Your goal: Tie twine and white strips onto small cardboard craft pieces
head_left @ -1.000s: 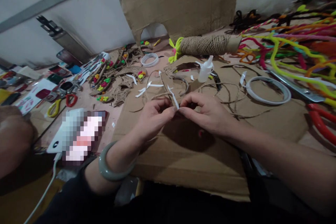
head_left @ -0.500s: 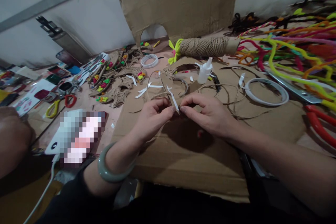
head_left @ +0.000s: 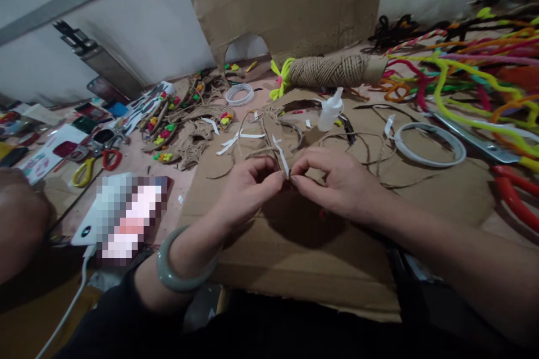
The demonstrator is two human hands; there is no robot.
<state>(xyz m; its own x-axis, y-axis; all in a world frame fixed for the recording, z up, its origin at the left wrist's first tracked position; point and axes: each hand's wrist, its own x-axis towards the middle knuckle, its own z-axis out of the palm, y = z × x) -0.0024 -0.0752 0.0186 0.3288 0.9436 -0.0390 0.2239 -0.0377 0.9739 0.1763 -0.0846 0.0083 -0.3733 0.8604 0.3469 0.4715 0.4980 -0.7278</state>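
A thin white tape strip (head_left: 281,153) slants upward from between my fingertips, its lower end pinched where the two hands meet. My left hand (head_left: 256,185), with a pale green bangle (head_left: 172,263) on the wrist, is closed with thumb against fingers at the strip's left. From the other side my right hand (head_left: 337,182) pinches at the same spot. Something small and dark shows between the fingertips; I cannot make it out. Under the hands lies a brown cardboard sheet (head_left: 311,269). Loose twine (head_left: 374,162) and a clear squeeze bottle (head_left: 330,112) are just beyond them.
Tape rolls (head_left: 429,145) and red-handled scissors (head_left: 517,196) lie at right, below colourful pipe cleaners (head_left: 446,78). A twine spool (head_left: 328,71) lies at the back. Woven twine pieces (head_left: 197,134), pliers (head_left: 84,173) and a phone (head_left: 135,224) are left, near another person's hand (head_left: 21,219).
My fingertips have come closer together at the lower end of the white strip, and the strip stands slightly further right. The view has shifted a little; the things on the table have not moved.
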